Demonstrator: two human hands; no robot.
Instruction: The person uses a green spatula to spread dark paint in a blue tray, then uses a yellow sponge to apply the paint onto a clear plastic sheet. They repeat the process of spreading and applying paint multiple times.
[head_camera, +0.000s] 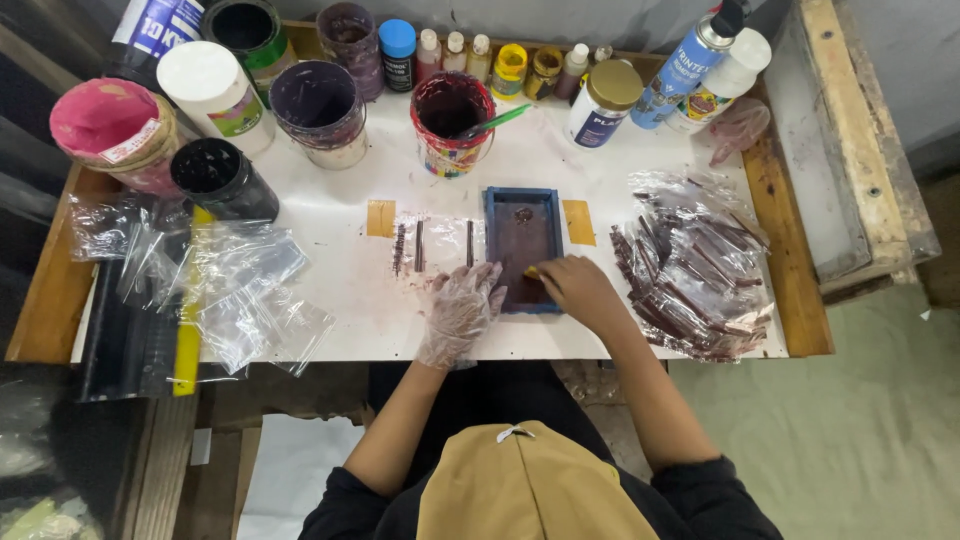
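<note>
Seen from above, a person sits at a white bench (350, 300) stained with dark red paint. A small blue-framed tray (523, 247) lies flat at the middle of the bench, its inside coated maroon. Just left of it, three dark printed strips (432, 245) lie side by side on a clear sheet; a large pile of finished-looking maroon strips in clear wrapping (692, 272) sits to the right, which suggests the work is well along, with loose empty clear bags (235, 285) at the left perhaps not yet used. The left hand (462, 305), in a thin clear glove, rests at the tray's lower left edge, fingers together and slightly curled. The bare right hand (575, 287) lies on the tray's lower right corner, fingers pinching a small yellowish thing (532, 271).
</note>
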